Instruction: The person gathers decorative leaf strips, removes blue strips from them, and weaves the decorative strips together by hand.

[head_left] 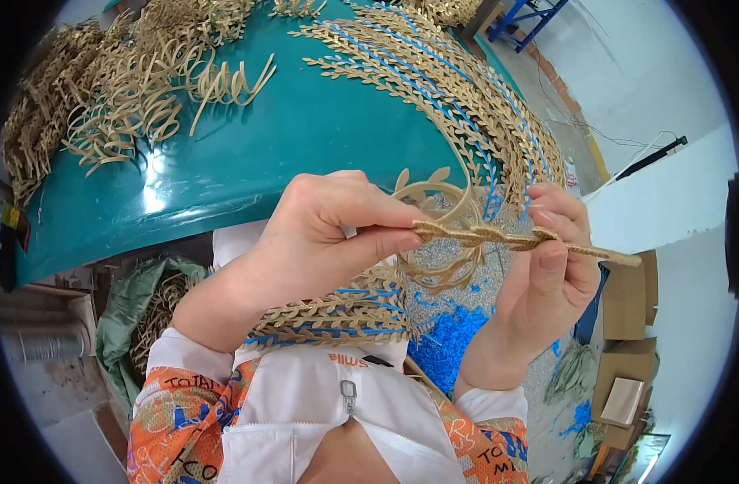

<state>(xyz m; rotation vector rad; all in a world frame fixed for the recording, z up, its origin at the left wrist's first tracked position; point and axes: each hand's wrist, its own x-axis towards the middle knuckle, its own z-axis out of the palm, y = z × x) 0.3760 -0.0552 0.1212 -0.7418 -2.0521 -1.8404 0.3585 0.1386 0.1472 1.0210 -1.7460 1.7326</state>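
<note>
A gold leaf-shaped trim strip (pixel 482 235) is stretched between my two hands in front of my chest. My left hand (pixel 329 222) pinches its left end between thumb and forefinger. Thumb and fingers of my right hand (pixel 551 266) close on it further right, and its tip sticks out past them. From the left-hand side the strip curls into loose loops (pixel 442 274) that hang between the hands, with one length running up toward the table. More leaf trim with blue strips (pixel 329 319) lies across my lap.
On the green table (pixel 288 137) a pile of curled gold trim (pixel 135 89) lies at left, and long leaf strips with blue lines (pixel 466 97) fan out at right. Blue scraps (pixel 454 347) cover the floor. A green sack (pixel 127 323) and cardboard boxes (pixel 628 363) stand at the sides.
</note>
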